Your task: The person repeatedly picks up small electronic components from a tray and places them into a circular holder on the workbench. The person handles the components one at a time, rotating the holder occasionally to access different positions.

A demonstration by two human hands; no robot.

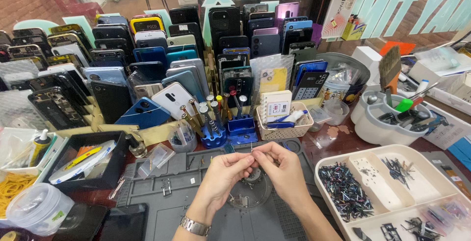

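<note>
Crowded repair desk, and right at the near edge sits the grey work mat, our landmark. Over the mat's middle the left hand and right hand meet, fingertips pinched shut together on a thin metal pin poking up between them; what else they grip, I cannot tell. Beneath them on the mat lies a round clear part, opened up, loose bits beside it, so the work looks midway. Right of the mat, a cream divided tray holds heaps of small dark screws and parts. Left of it, a black box carries tape rolls. Just behind the mat, a blue stand bristles with screwdrivers, next to a woven basket. Farther back, rows of phone back covers stand racked.
</note>
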